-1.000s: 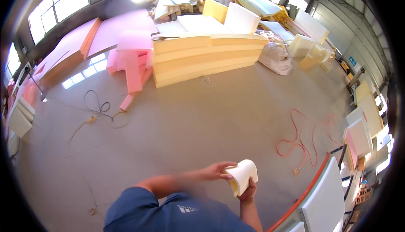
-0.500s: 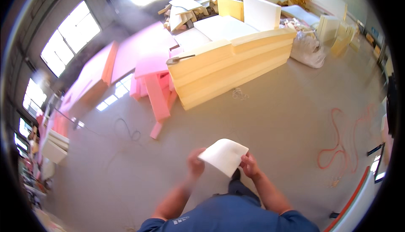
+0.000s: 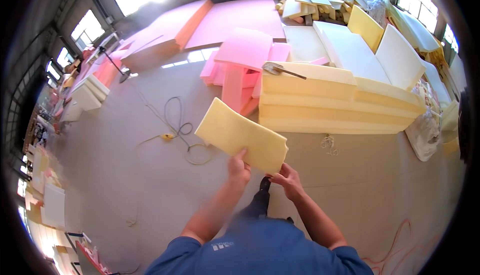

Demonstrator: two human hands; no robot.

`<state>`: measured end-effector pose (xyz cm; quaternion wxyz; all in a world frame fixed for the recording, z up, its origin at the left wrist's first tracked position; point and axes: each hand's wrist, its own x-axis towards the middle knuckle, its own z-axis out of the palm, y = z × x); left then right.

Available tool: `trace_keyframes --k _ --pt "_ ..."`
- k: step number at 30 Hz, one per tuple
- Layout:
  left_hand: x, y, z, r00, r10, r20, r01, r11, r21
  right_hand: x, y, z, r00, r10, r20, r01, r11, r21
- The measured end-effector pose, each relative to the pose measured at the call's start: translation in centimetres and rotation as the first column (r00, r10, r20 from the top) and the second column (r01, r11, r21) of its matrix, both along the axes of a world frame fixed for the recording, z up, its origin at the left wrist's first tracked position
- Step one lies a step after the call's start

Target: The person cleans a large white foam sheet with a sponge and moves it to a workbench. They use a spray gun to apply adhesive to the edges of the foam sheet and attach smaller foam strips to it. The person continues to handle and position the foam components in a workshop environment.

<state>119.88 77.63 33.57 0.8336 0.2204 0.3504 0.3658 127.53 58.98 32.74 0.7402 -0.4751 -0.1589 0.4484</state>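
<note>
In front of my body I hold up a pale yellow foam sheet (image 3: 242, 136), tilted, with its broad face showing. Its right end has a slightly uneven edge. My left hand (image 3: 239, 170) grips the lower edge near the middle, thumb on the face and the other fingers hidden behind. At the lower right corner, my right hand (image 3: 287, 181) holds the sheet between thumb and fingers. Beyond the sheet stands a stack of thick yellow foam slabs (image 3: 335, 112), with a flat metal-headed tool with a handle (image 3: 284, 70) lying on its near left corner.
Pink foam blocks (image 3: 245, 47) stand left of the stack, with large pink slabs (image 3: 235, 17) behind. A dark cable (image 3: 181, 120) lies looped on the floor. White foam boards (image 3: 87, 95) lean at left. A plastic bag (image 3: 425, 135) sits at right; a red hose (image 3: 397, 242) curls lower right.
My view has swung left. The held sheet, pale white and curved before, now shows a flatter, longer yellow face and sits higher. My left hand has shifted from its side to its lower edge.
</note>
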Motion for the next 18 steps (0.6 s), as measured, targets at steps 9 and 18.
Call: trace_keyframes --k 9,18 --pt "16.3 9.7 5.2 0.935 -0.203 0.29 0.201 0.979 0.038 21.7 5.1 -1.2 0.974 -0.227 -0.023 0.227 0.974 -0.028" --pt "31.9 11.4 3.2 0.858 -0.461 0.226 0.495 0.859 -0.127 36.4 16.5 -0.2 0.903 -0.368 -0.22 0.385 0.922 0.039"
